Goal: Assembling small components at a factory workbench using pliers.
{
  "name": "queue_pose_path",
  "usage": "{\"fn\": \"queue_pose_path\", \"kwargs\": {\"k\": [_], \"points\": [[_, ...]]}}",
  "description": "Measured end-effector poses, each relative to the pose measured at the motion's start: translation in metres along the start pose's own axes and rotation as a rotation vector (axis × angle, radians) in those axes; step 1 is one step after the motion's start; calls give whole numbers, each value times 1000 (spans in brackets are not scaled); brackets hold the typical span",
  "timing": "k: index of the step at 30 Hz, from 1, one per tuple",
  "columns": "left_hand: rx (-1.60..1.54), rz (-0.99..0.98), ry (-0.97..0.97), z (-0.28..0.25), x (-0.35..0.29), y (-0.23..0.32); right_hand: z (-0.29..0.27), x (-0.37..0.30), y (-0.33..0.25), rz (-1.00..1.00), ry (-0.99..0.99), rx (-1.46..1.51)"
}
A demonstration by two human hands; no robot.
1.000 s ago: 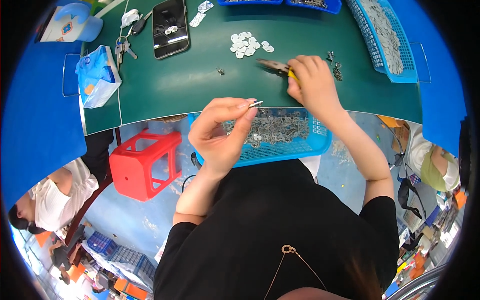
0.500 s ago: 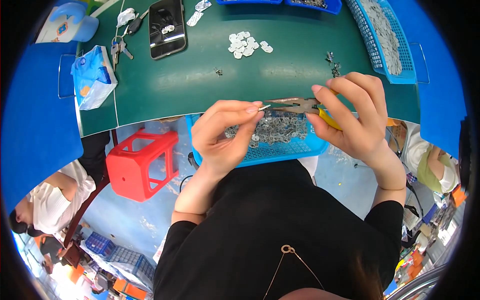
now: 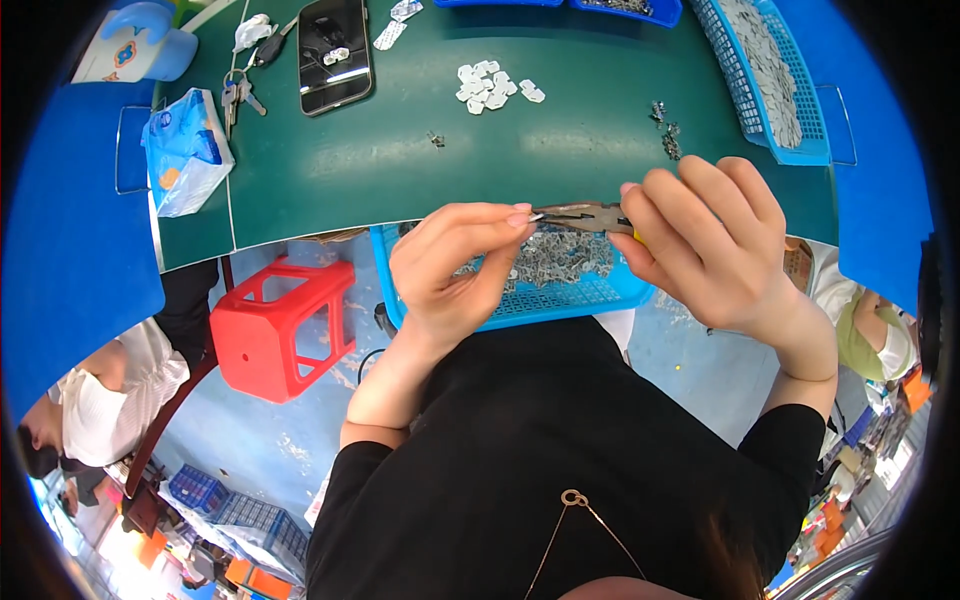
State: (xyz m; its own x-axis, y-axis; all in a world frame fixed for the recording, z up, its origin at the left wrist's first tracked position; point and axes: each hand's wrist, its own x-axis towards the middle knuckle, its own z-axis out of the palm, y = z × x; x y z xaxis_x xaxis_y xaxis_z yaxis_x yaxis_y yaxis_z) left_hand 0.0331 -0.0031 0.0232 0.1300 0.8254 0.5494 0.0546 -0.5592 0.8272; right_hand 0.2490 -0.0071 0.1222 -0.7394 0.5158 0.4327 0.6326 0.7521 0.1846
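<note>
My left hand (image 3: pixel 455 265) pinches a small metal piece (image 3: pixel 537 216) between thumb and fingertips, above a blue mesh basket (image 3: pixel 530 305) of small metal parts on my lap. My right hand (image 3: pixel 715 245) grips yellow-handled pliers (image 3: pixel 585 215), whose jaws point left and meet the small piece. Both hands hover just below the near edge of the green table (image 3: pixel 400 170).
On the table lie a pile of small white pieces (image 3: pixel 495 85), a dark phone (image 3: pixel 334 55), keys (image 3: pixel 238 95), a tissue pack (image 3: pixel 185 150), small metal bits (image 3: pixel 667 130) and a blue basket of grey parts (image 3: pixel 765 75). A red stool (image 3: pixel 280 325) stands at the left, beside another person (image 3: pixel 90 390).
My right hand came back from the table with the pliers and brought their jaws onto the small piece in my left hand. My left hand stayed nearly in place.
</note>
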Motion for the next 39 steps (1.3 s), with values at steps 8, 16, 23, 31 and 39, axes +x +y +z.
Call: {"fn": "queue_pose_path", "kwargs": {"k": [8, 16, 23, 31, 39], "points": [[-359, -377, 136, 5, -12, 10, -6, 0, 9, 65, -122, 258], [-473, -300, 95, 2, -14, 2, -11, -3, 10, 169, -50, 269], [-393, -274, 85, 3, -10, 7, -8, 1, 2, 150, 41, 184], [-341, -260, 81, 3, -10, 9, -11, -2, 1, 76, -57, 167], [-137, -113, 49, 0, -5, 10, -13, 1, -3, 11, -48, 49]]}}
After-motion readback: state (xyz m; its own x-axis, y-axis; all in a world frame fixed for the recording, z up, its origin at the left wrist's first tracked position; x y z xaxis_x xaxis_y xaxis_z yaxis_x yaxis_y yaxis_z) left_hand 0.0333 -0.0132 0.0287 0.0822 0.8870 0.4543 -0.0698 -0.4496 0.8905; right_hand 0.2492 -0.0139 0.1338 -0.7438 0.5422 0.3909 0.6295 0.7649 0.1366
